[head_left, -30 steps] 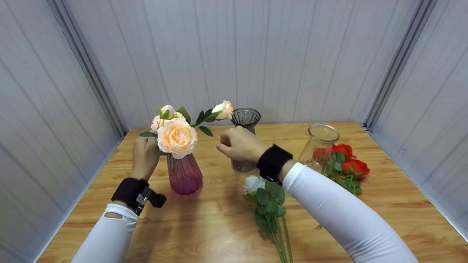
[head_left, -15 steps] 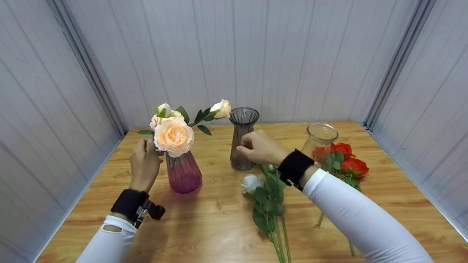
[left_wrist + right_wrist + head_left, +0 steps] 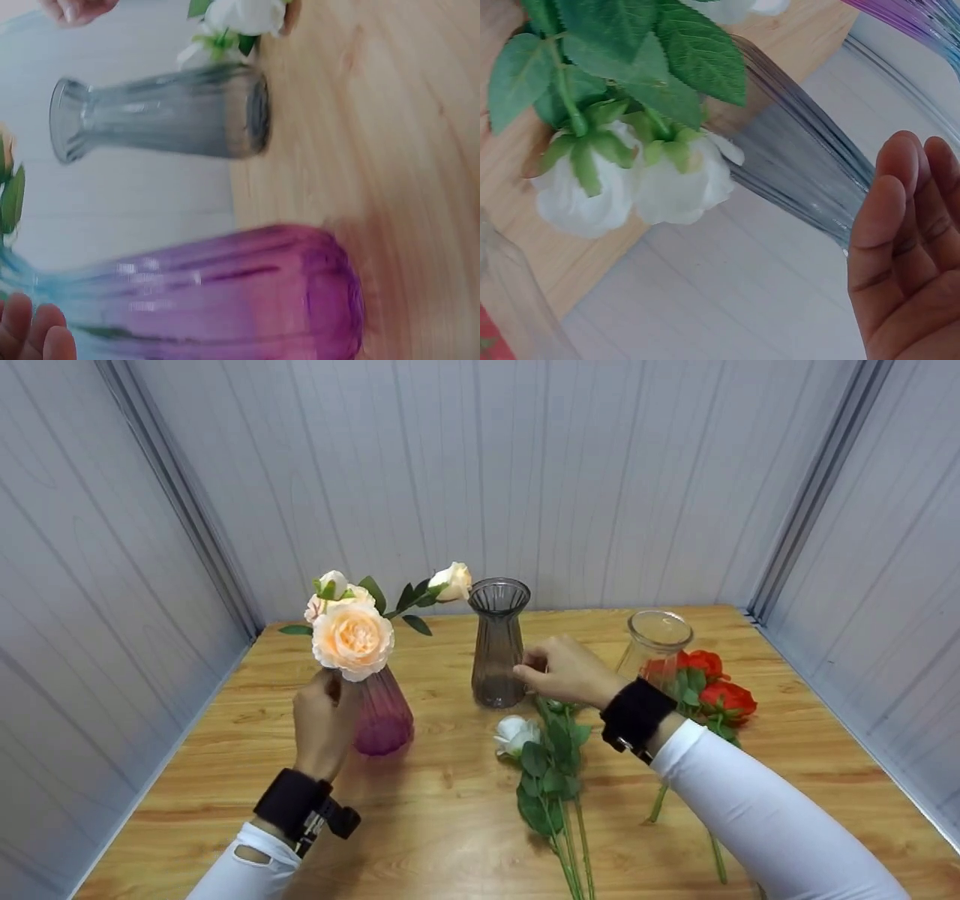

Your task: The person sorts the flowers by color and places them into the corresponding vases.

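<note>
A ribbed vase (image 3: pixel 386 720), purple-pink at its base and bluish at its neck in the left wrist view, stands on the table at left. It holds a large peach rose (image 3: pixel 352 640) and paler blooms. My left hand (image 3: pixel 324 727) is in front of the vase's upper part, fingers loosely bent beside its neck and holding nothing. My right hand (image 3: pixel 566 671) hovers right of a grey glass vase (image 3: pixel 495 660), fingers loosely curved and nothing in them. White roses (image 3: pixel 585 180) with green leaves lie below the right hand.
A clear glass vase (image 3: pixel 660 631) stands at right, partly hidden by my right wrist. Red roses (image 3: pixel 727 701) lie beside and behind it, stems pointing toward me. Pale panel walls (image 3: pixel 510 472) enclose the wooden table (image 3: pixel 442 825) at the back and sides.
My right hand has moved right, from in front of the grey vase to its right side. My left hand has shifted from the left of the purple vase's neck to in front of it.
</note>
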A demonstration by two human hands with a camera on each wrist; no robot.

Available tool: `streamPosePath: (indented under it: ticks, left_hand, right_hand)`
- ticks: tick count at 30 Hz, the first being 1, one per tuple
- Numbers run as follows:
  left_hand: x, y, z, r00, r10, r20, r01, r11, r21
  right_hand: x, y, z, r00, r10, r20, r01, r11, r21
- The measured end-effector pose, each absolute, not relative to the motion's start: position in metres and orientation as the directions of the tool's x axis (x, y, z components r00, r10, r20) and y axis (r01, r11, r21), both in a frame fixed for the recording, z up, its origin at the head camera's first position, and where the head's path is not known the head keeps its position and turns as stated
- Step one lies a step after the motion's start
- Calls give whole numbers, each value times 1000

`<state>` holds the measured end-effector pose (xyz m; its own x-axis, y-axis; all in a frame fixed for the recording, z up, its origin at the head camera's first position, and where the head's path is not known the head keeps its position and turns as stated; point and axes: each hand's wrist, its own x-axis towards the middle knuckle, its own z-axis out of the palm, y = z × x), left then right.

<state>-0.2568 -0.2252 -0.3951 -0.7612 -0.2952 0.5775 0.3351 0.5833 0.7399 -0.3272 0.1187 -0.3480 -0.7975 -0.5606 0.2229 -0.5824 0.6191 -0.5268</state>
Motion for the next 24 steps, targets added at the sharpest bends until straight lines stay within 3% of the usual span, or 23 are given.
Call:
streamPosePath:
  ticks: [12,18,24]
  left_hand:
    - [-274,-175,-401,-701,-115,704,493,635,594]
    - [-279,-153,-398,-808,-113,579,430,558,709]
    - [-290,-130,-396,-857,-106,505,389,510,767]
  right_hand:
    - [-319,146,-359,-809,-538,238,-566,601,-564]
    - [-315,157,-364,-811,-537,232,-558,590,-584]
    - [-307,167,-368,-818,-534,213,-543,596,-591]
